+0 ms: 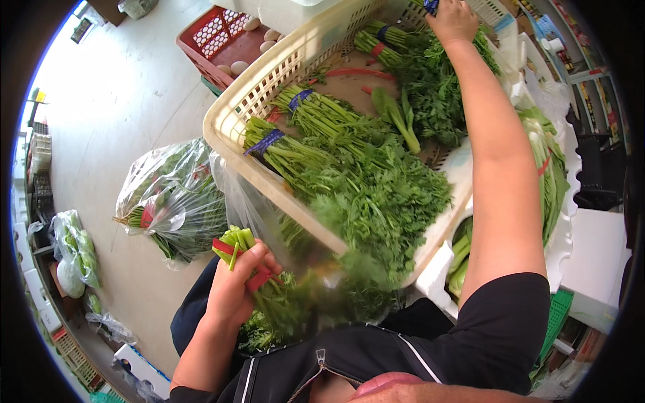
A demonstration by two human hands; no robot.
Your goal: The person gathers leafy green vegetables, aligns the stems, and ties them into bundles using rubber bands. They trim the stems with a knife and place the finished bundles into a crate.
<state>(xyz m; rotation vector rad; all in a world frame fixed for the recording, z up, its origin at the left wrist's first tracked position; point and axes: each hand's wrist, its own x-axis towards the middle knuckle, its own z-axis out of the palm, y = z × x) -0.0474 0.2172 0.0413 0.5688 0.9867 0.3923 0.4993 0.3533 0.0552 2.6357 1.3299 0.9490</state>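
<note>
Low in front of my body, my left hand (237,282) is wrapped around a bunch of leafy greens with red tape (234,237). Its cut stems point up, and the leaves hang down by my apron. My right hand (456,20) reaches to the far side of a cream plastic crate (227,116) and grips blue-taped stems (429,6), partly cut off by the picture's top edge. Inside the crate lie two blue-taped bunches of greens (322,146), leaves toward me. Farther back rest more leafy bunches (431,95), one bound in red. Between them is a loose leafy stalk (395,116).
A clear plastic bag of greens (176,201) stands on the floor at left. Behind the crate is a red basket with eggs (211,45). White foam boxes with vegetables (546,166) line the right. Bagged vegetables (75,252) sit far left.
</note>
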